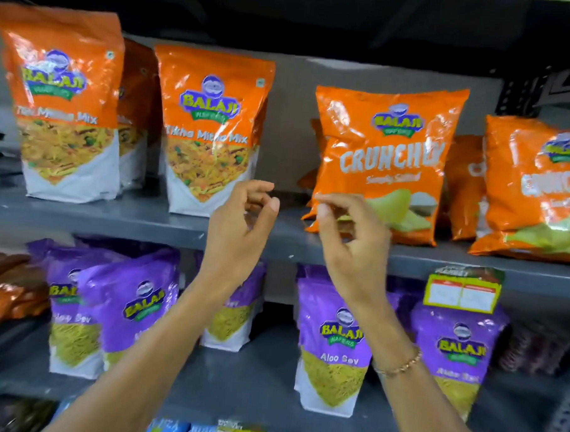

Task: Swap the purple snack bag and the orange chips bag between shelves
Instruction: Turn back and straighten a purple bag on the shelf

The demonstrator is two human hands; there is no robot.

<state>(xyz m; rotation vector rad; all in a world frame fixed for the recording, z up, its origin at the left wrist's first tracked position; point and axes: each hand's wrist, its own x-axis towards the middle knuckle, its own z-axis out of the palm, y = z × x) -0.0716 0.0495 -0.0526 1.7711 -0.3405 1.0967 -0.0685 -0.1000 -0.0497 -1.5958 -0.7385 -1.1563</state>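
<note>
An orange Crunchex chips bag (387, 155) stands on the upper grey shelf (114, 215), right of centre. A purple Aloo Sev snack bag (332, 345) stands on the lower shelf (243, 387), below it. My right hand (348, 231) is raised in front of the chips bag's lower left corner, fingers curled and apart, holding nothing. My left hand (244, 220) hovers at the upper shelf's edge, in the gap between an orange mix bag and the chips bag, fingers loosely curled and empty.
Two orange Tikha Mitha Mix bags (212, 131) (63, 101) stand left on the upper shelf. More Crunchex bags (536, 187) lean at the right. Several purple Aloo Sev bags (126, 307) (460, 347) fill the lower shelf. Blue packs (176, 431) show at the bottom.
</note>
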